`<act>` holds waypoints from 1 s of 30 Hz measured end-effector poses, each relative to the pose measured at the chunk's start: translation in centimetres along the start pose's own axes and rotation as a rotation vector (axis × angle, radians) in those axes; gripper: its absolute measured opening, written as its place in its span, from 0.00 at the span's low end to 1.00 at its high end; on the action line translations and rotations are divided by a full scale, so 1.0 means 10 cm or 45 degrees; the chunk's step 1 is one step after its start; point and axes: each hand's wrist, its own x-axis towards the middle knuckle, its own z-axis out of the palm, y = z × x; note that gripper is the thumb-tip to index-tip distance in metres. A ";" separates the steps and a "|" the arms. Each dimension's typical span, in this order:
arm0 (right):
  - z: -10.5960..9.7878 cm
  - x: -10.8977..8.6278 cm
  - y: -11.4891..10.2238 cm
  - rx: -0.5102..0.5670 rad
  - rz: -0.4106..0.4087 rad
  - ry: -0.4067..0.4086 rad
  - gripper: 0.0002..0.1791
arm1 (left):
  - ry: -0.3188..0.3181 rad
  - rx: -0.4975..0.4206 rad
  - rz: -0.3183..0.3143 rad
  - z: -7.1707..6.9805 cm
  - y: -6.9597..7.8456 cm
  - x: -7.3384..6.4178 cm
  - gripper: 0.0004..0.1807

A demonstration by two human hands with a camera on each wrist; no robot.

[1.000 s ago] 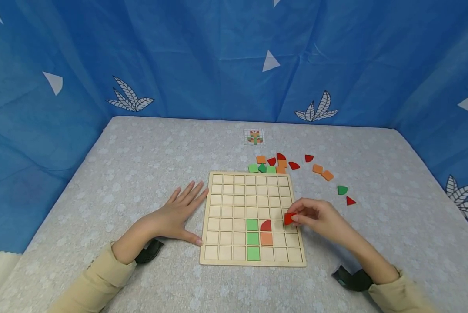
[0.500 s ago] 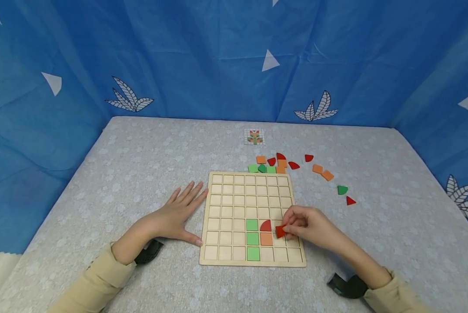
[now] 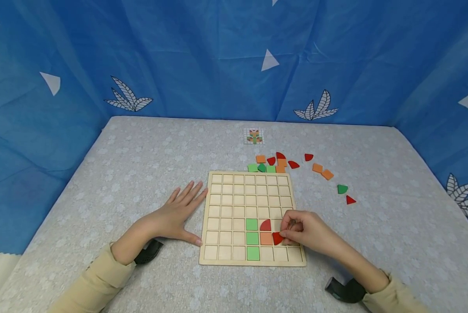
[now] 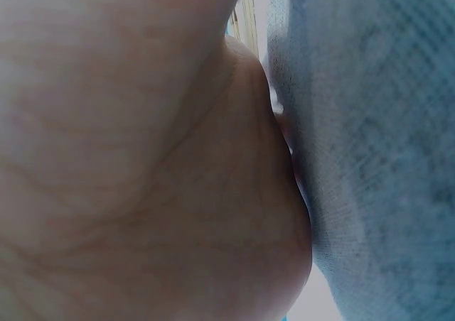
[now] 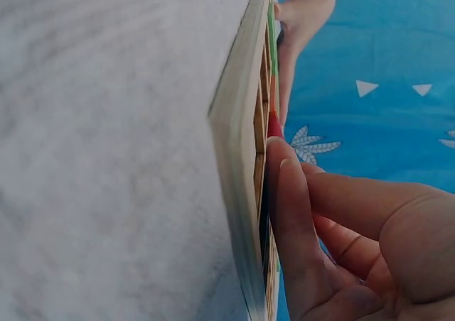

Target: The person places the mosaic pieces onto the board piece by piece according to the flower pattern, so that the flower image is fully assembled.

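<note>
a blue cloth backdrop printed with white triangles and leaves [image 3: 202, 56] fills the upper part of the head view, behind a table spread with pale grey floral cloth [image 3: 148, 148] that takes up most of the lower part. low in the centre lies a square, light wooden board divided into shallow grid cells [image 3: 222, 202]. the left hand [image 3: 171, 219], left of centre, rests on the cloth with fingers spread, free of any object, thumb and index fingertip at the board's left edge. the right hand [image 3: 310, 229], right of centre, pinches a flat red piece [image 3: 277, 238] between thumb and fingers over the second row from the bottom, just right of an orange square tile [image 3: 266, 238] set in the board; fingers hide part of its outline, and whether it is seated cannot be told. a small white printed pattern card [image 3: 253, 136] lies near the upper centre. three light green square tiles [image 3: 252, 238] stand in one column, left of the orange one, and a red quarter-circle tile [image 3: 265, 225] sits directly above that orange tile. smallest among the loose pieces right of centre is a red triangular tile [image 3: 350, 200].
</note>
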 end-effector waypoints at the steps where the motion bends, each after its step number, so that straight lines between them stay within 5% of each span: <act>1: 0.00 0.00 0.00 -0.006 0.003 0.004 0.06 | 0.001 0.000 0.000 0.00 0.00 0.00 0.69; 10: 0.02 -0.01 -0.02 -0.057 -0.012 0.014 0.07 | -0.001 -0.001 0.001 0.01 -0.01 0.00 0.69; 18: 0.02 -0.01 -0.04 -0.320 -0.113 0.052 0.08 | 0.000 -0.004 0.000 0.01 -0.02 0.00 0.69; 30: 0.01 -0.01 -0.03 -0.475 -0.169 0.008 0.05 | -0.007 0.012 -0.002 0.01 -0.02 0.00 0.69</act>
